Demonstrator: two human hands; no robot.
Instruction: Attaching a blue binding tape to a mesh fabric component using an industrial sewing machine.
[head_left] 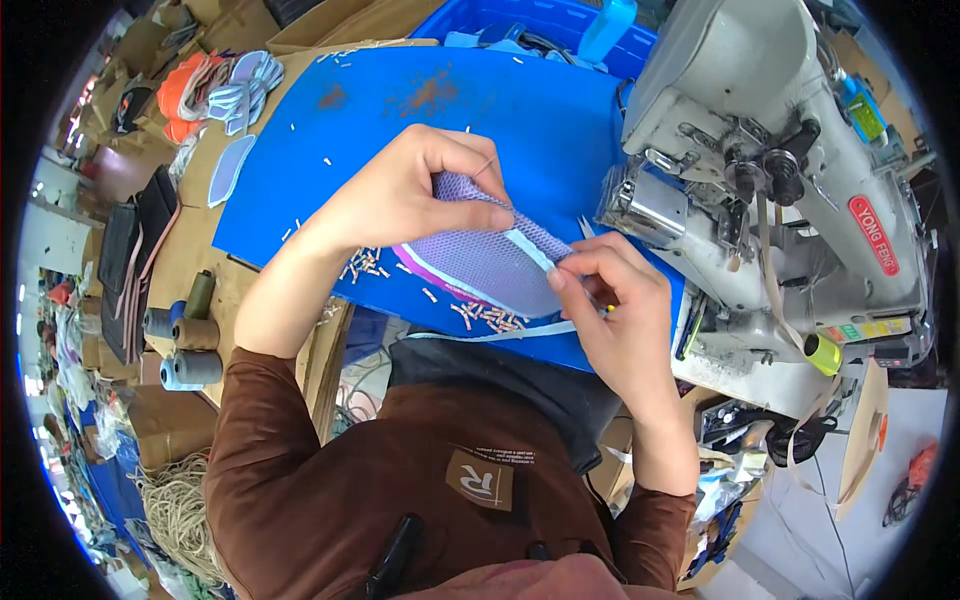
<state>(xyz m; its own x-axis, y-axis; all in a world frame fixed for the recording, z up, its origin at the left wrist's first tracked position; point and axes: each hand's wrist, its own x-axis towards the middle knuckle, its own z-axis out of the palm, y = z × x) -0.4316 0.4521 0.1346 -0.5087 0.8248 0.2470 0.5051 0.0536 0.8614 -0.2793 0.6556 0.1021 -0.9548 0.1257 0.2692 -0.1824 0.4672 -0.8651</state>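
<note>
My left hand (430, 190) is closed on the upper left of a folded lavender mesh piece (480, 265), its thumb pressed on the fold. My right hand (605, 290) pinches the same piece at the right end of the fold, beside a pale blue-white strip (525, 247) running diagonally along it. A brighter purple layer with a white edge shows along the piece's lower left. Small pale scraps (485, 318) lie scattered below the fabric on the blue mat (300, 120). A long pale band (480, 335) crosses the mat's front edge.
A grey industrial sewing machine (760, 120) stands at the right. Thread spools (195, 335) sit on the wooden table (250, 300) at the left, with shoe pieces (220, 95) behind them. A blue crate (500, 25) stands at the back.
</note>
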